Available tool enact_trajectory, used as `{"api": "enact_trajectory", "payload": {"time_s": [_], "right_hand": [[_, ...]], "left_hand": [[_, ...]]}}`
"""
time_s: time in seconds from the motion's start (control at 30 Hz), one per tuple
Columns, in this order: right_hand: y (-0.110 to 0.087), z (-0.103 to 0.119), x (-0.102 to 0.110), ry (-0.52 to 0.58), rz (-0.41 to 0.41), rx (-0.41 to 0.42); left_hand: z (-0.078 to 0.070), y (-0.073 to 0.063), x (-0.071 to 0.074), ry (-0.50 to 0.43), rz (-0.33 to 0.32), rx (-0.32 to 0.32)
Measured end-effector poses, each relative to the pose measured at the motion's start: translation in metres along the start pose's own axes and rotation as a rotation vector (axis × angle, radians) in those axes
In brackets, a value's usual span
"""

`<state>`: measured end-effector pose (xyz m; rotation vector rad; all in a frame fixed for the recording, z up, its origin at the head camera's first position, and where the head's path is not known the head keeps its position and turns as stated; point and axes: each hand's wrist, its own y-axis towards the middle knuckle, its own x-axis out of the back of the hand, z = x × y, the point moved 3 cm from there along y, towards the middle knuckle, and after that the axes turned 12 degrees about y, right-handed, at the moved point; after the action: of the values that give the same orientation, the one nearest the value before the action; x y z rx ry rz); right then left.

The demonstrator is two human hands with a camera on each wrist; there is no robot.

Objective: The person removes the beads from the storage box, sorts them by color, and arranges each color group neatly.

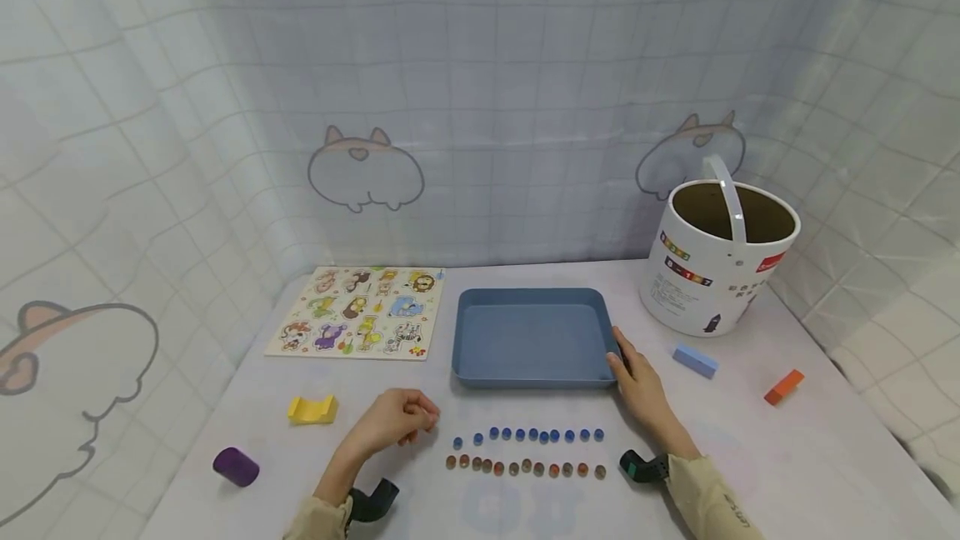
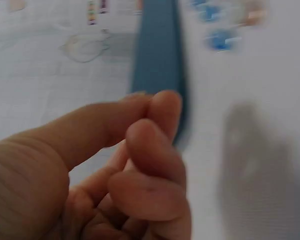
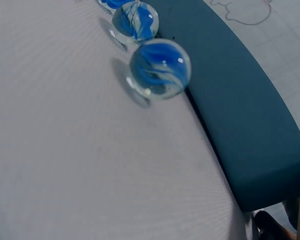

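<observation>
A shallow blue-grey tray (image 1: 532,340) lies flat in the middle of the table. My right hand (image 1: 645,392) holds its right edge, thumb over the rim and fingers along the outer side. Left of the tray's near corner is my left hand (image 1: 393,422), fingers curled and thumb tip meeting a fingertip; the left wrist view reveals nothing between them. In front of the tray runs a row of several blue marbles (image 1: 533,434). Nearer me is a second row of several reddish-brown marbles (image 1: 513,468). Up close, a blue-swirled clear glass marble (image 3: 160,69) appears near the tray wall (image 3: 235,115).
An animal puzzle board (image 1: 378,307) lies back left. Further forward are a yellow notched block (image 1: 312,412) and a purple cylinder (image 1: 236,467). A white bucket (image 1: 697,282) with its handle up stands back right, near a blue block (image 1: 695,361) and an orange block (image 1: 784,387).
</observation>
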<state>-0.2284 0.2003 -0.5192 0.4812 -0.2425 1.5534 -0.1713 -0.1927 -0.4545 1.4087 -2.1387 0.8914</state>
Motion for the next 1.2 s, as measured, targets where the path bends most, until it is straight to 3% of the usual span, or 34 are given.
{"api": "enact_trajectory", "payload": {"time_s": [0.17,0.57,0.73,0.83,0.97,1.2], "right_hand": [[-0.001,0.000,0.001,0.001,-0.002,0.005],[0.001,0.002,0.003,0.000,0.002,0.007],[0.002,0.002,0.005,-0.003,-0.008,0.021],[0.001,0.001,0.006,-0.002,-0.020,0.029],[0.000,0.001,0.004,0.012,-0.010,0.019],[0.000,0.001,-0.001,0.016,-0.007,0.019]], "left_hand": [[0.007,-0.011,-0.017,0.057,0.077,0.004],[0.004,-0.013,-0.023,0.101,0.159,0.022],[-0.002,-0.006,-0.012,0.180,0.101,0.016],[-0.010,0.003,-0.010,0.243,0.043,-0.029],[-0.020,0.011,-0.018,0.322,0.028,-0.078],[-0.028,0.010,-0.030,0.407,0.029,-0.076]]}}
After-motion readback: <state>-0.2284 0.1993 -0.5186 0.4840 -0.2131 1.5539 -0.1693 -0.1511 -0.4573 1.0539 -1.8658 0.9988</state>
